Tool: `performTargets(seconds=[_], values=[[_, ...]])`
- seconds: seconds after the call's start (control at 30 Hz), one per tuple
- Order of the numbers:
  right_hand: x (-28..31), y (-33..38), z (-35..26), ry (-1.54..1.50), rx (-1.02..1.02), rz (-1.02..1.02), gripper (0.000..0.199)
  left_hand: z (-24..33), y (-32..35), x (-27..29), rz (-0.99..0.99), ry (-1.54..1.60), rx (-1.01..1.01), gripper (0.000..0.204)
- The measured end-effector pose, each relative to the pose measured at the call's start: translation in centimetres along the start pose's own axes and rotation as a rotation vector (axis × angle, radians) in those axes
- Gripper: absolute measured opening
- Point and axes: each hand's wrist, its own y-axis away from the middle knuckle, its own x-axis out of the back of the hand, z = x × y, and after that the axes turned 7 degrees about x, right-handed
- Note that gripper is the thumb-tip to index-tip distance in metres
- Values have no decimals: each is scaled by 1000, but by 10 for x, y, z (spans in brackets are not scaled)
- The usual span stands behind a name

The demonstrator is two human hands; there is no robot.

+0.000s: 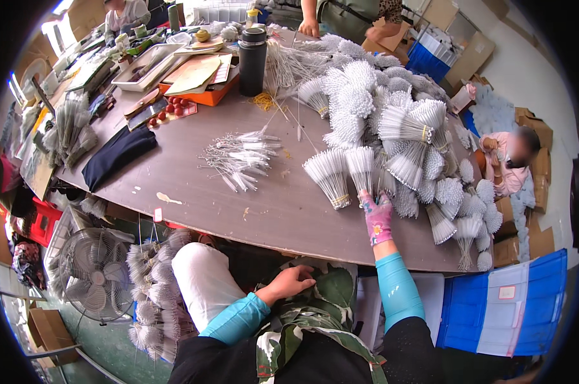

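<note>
At the brown table (225,214) near a fan (97,276), right fingers (384,203) grip brushes (360,165), left fingers (298,273) loosely curled.

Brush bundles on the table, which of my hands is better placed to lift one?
Your right, most likely: the gloved right hand reaches over the table to the base of one brush bundle. The bare left hand lies over the camouflage cloth, farther away.

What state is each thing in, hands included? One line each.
Left hand: bare, fingers loosely bent, at the lap
Right hand: gloved, at a brush bundle's handle end; grip unclear
Loose brushes: scattered, untied
Brush pile: heaped bundles
Black bottle: upright, capped
Dark cloth: folded
Orange box: papers on top
Fan: running or off, can't tell
</note>
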Motion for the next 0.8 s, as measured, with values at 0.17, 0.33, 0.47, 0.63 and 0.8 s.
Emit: performTargets(seconds=[0.17, 0.33, 0.47, 0.63, 0.8], values=[[0, 15, -17, 0, 33, 0, 25, 11, 1, 6, 12, 112, 31, 47], [-2, 40, -46, 93, 109, -142, 30, 13, 2, 13, -22, 195, 16, 46], [-13, 72, -66, 119, 118, -353, 38, 29, 9, 27, -145, 512, 1, 44], [-31, 113, -67, 154, 107, -570, 47, 73, 37, 42, -153, 745, -155, 54], [-49, 137, -52, 248, 324, -742, 52, 96, 42, 56, 132, 1093, -247, 46]])
